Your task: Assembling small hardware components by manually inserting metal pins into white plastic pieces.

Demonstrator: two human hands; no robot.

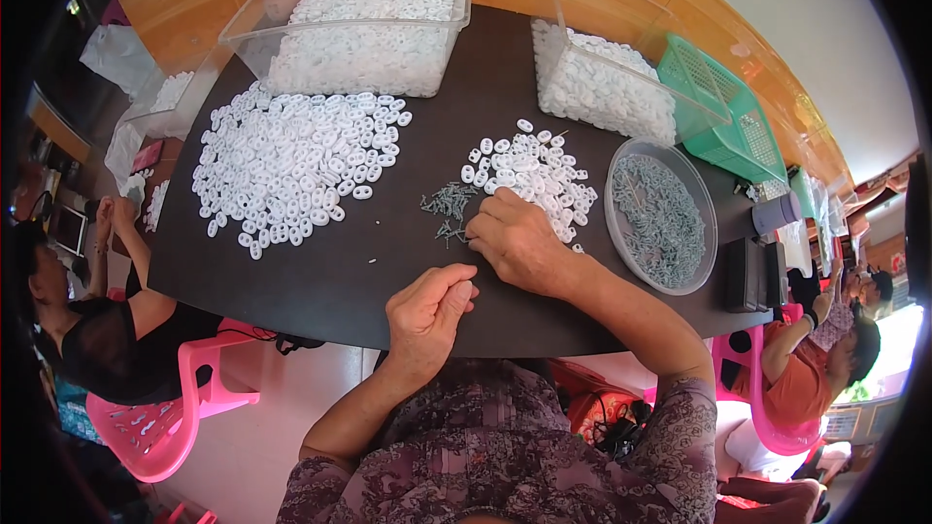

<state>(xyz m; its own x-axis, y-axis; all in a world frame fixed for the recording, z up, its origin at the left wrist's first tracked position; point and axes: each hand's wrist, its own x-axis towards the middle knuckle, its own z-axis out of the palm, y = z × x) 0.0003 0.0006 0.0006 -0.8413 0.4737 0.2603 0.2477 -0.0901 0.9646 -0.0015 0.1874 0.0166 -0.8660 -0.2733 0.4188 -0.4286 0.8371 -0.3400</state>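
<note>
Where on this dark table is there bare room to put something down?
The near left of the table is bare, below the big ring pile and left of the left hand. A bare strip runs between that pile and the screws. Crowded: around the right hand, small ring pile, round tray and bins.

Bright even daylight, soft shadows, strong fisheye bending, dark vignetted corners

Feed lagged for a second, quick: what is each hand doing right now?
Left hand: fingers curled shut, pinched together; what they hold cannot be told.
Right hand: fingers bent down on the table at the small screws; grip cannot be told.
</note>
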